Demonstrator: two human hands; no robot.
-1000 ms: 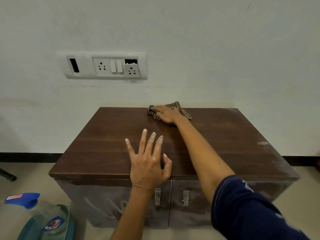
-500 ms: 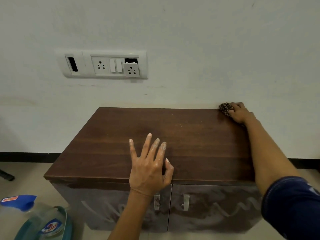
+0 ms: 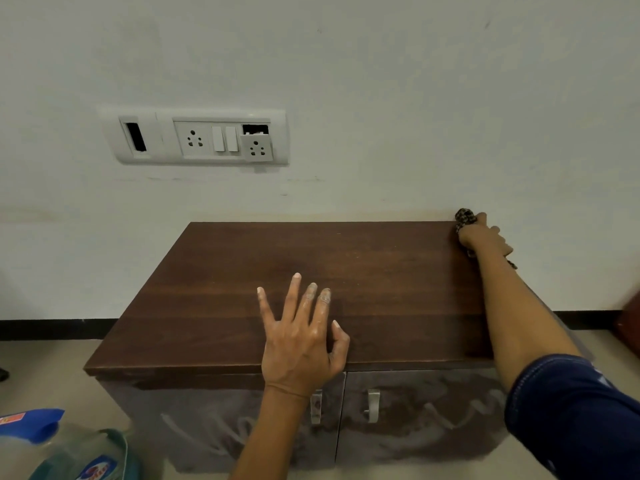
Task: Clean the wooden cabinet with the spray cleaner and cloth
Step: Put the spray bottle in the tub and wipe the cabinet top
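Observation:
A low wooden cabinet (image 3: 221, 299) with a dark brown top stands against the white wall. Its two front doors look dusty and streaked. My right hand (image 3: 483, 237) is at the top's far right corner, closed around a bunched brown checked cloth (image 3: 463, 218) that touches the wall edge. My left hand (image 3: 301, 344) lies flat on the front middle of the top, fingers spread, holding nothing. The spray cleaner bottle (image 3: 52, 448), clear with a blue trigger head, stands on the floor at the lower left.
A white socket and switch panel (image 3: 197, 138) is on the wall above the cabinet, one socket hanging loose. Two metal door handles (image 3: 373, 405) sit at the middle of the doors. A black skirting strip (image 3: 52, 327) runs along the floor.
My right hand has swept the cloth along the back edge from the middle to the far right corner, then partly past the right edge. My left hand has stayed flat in place.

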